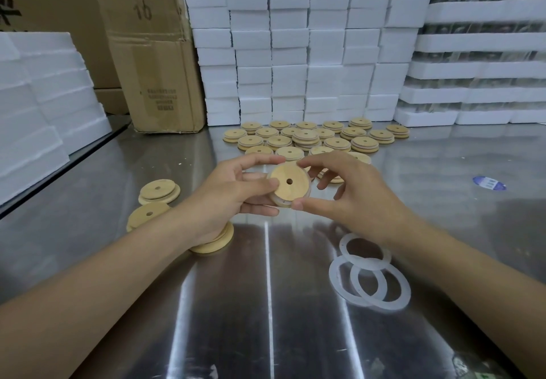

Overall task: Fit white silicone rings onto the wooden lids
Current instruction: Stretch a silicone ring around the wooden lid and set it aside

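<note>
A round wooden lid with a small centre hole is held up above the steel table, tilted toward me, with a white silicone ring showing around its lower edge. My left hand grips its left side between thumb and fingers. My right hand pinches its right and lower edge with thumb and fingertips. Three loose white silicone rings lie overlapping on the table at the lower right. Three bare wooden lids lie to the left, one partly under my left wrist.
Several wooden lids sit in rows behind my hands. White foam blocks are stacked along the back and on the left. A worn cardboard box stands at the back left. A blue-white sticker lies on the steel table.
</note>
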Demonstrator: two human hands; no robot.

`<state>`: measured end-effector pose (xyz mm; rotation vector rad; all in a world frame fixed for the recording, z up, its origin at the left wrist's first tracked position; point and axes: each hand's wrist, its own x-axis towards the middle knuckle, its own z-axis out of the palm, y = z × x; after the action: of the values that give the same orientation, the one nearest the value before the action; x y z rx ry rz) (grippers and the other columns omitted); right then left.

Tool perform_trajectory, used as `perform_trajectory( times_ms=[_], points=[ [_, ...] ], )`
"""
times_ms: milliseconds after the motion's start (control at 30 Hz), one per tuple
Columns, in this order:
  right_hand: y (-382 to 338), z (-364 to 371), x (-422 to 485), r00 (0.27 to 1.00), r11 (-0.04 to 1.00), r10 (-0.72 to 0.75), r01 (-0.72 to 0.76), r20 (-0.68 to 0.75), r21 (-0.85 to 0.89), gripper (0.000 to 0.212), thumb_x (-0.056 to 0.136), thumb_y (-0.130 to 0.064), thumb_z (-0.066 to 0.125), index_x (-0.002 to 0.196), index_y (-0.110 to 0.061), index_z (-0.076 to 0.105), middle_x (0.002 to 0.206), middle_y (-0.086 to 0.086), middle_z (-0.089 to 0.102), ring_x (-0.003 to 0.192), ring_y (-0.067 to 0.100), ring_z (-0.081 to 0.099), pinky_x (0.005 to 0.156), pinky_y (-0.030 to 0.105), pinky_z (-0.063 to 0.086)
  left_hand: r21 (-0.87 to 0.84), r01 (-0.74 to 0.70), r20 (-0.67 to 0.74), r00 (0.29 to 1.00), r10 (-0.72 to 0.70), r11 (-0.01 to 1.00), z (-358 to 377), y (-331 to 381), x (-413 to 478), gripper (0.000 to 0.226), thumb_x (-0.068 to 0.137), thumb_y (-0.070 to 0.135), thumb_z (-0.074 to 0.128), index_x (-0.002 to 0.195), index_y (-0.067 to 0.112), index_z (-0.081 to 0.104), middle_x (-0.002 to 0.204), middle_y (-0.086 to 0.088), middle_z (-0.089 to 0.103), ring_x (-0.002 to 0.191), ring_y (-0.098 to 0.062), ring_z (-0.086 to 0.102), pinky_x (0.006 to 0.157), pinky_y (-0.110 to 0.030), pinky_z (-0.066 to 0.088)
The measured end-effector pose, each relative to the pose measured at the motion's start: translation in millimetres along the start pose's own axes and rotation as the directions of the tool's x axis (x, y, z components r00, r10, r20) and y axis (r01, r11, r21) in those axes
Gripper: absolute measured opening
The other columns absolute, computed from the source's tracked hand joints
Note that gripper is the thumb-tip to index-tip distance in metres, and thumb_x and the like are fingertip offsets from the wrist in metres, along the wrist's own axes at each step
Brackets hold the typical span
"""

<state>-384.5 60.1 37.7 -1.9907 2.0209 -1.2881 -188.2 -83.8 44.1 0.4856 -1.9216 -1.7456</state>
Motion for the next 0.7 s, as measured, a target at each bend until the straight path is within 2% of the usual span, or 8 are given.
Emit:
perform_trajectory(
  times_ms=[100,167,233,333,467,567,700],
  points=[
    [0.6,3.5,-1.2,0.999,0.999,-0.001,0.004,0.049,-0.054,0.076,0.072,-0.069,0.083,0.138,-0.042,0.057,0.118,-0.027,0.056,0.106,-0.002,0.058,0.078,0.005,0.045,0.010,0.017,0.037,0.999,-0.017,1.000,0.6,0.2,0.6,0.047,0.092,0.025,0.074,0.137,0.021,0.067,0.113,-0.017,0.081,0.094,-0.028,0.082,0.075,-0.031,0.067],
    [0.5,4.8,-1.5,0.998,0.997,-0.007,0.012,0.062,-0.079,0.079,0.072,-0.069,0.082,0.141,-0.043,0.054,0.117,-0.029,0.053,0.107,-0.001,0.057,0.078,0.004,0.045,0.000,0.036,0.064,0.997,-0.035,0.999,-0.4,0.6,2.1,0.045,0.094,0.030,0.071,0.139,0.023,0.068,0.117,-0.015,0.080,0.098,-0.031,0.081,0.077,-0.032,0.067],
    [-0.4,4.9,-1.5,0.998,0.996,-0.019,0.024,0.063,-0.083,0.079,0.073,-0.068,0.080,0.143,-0.047,0.051,0.116,-0.030,0.052,0.107,-0.001,0.057,0.079,0.004,0.045,-0.039,0.047,0.116,0.992,-0.043,0.998,-3.6,0.7,3.3,0.038,0.104,0.024,0.065,0.142,0.023,0.067,0.125,-0.015,0.078,0.105,-0.035,0.079,0.082,-0.035,0.067],
    [-0.5,4.4,-1.1,0.999,1.000,0.001,-0.001,0.052,-0.003,0.074,0.074,-0.062,0.085,0.141,-0.049,0.054,0.118,-0.026,0.055,0.104,-0.001,0.060,0.079,0.005,0.047,-0.044,0.021,0.190,0.982,-0.012,0.999,-8.1,-2.2,3.6,0.056,0.096,0.011,0.070,0.150,0.024,0.060,0.131,-0.014,0.075,0.117,-0.034,0.075,0.088,-0.037,0.065],
    [-0.7,3.3,-0.2,0.993,0.982,0.088,-0.101,0.083,0.162,0.073,0.070,-0.054,0.093,0.134,-0.052,0.059,0.117,-0.021,0.064,0.099,0.003,0.070,0.078,0.016,0.054,0.060,-0.087,0.182,0.980,0.075,0.994,-5.9,-5.5,3.7,0.064,0.089,0.017,0.086,0.147,0.033,0.063,0.139,0.001,0.072,0.126,-0.021,0.071,0.091,-0.033,0.063],
    [-1.6,4.3,-0.5,0.985,0.967,0.103,-0.132,0.139,0.220,0.071,0.068,-0.056,0.094,0.130,-0.053,0.059,0.117,-0.019,0.067,0.098,0.006,0.074,0.080,0.025,0.059,0.068,-0.113,0.201,0.975,0.098,0.991,-4.6,-6.1,3.1,0.064,0.090,0.019,0.084,0.149,0.032,0.062,0.144,0.006,0.069,0.129,-0.019,0.069,0.102,-0.035,0.060],
    [-0.7,4.1,-0.1,0.977,0.947,0.109,-0.158,0.182,0.278,0.073,0.062,-0.061,0.094,0.126,-0.047,0.062,0.116,-0.014,0.073,0.094,0.013,0.077,0.080,0.033,0.063,0.070,-0.132,0.224,0.968,0.113,0.989,-0.7,-5.1,1.4,0.063,0.088,0.017,0.083,0.145,0.034,0.064,0.142,0.017,0.069,0.128,-0.015,0.069,0.098,-0.025,0.058]
  ],
)
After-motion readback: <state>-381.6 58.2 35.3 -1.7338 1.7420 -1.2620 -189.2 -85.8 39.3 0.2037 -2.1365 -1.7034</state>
